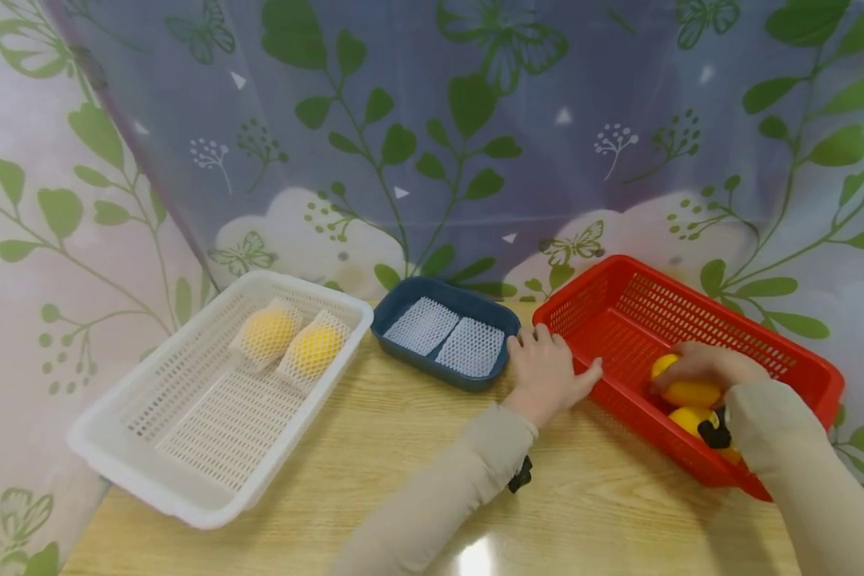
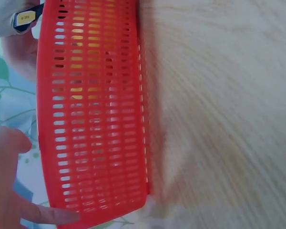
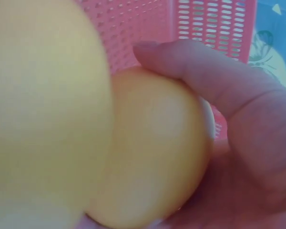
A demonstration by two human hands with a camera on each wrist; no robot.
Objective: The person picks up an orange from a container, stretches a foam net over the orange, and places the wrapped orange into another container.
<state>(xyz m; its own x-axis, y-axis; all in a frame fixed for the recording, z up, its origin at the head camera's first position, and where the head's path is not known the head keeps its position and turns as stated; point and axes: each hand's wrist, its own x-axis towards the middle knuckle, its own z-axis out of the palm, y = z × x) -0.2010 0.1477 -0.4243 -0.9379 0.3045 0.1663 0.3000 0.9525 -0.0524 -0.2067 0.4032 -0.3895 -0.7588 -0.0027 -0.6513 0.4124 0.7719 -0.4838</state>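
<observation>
My right hand [image 1: 720, 364] reaches into the red basket [image 1: 622, 340] and grips a smooth, oval yellow fruit [image 1: 691, 393]. In the right wrist view the thumb curls over the top of this fruit [image 3: 157, 143], and a second yellow fruit [image 3: 43, 114] fills the left side. That other fruit [image 1: 691, 419] lies nearer the basket's front wall, partly covered by the right wrist. My left hand [image 1: 547, 372] is spread at the basket's left corner, holding no fruit. Seen from the left wrist, one of its fingers [image 2: 52, 214] lies at the red rim.
A small dark blue tray [image 1: 418, 364] with white foam net sleeves [image 1: 471, 346] stands left of the red basket. Farther left, a white basket [image 1: 166, 488] contains two net-wrapped yellow fruits [image 1: 317, 350]. Everything stands on a wooden table [image 1: 396, 448] before a patterned curtain [image 1: 403, 96].
</observation>
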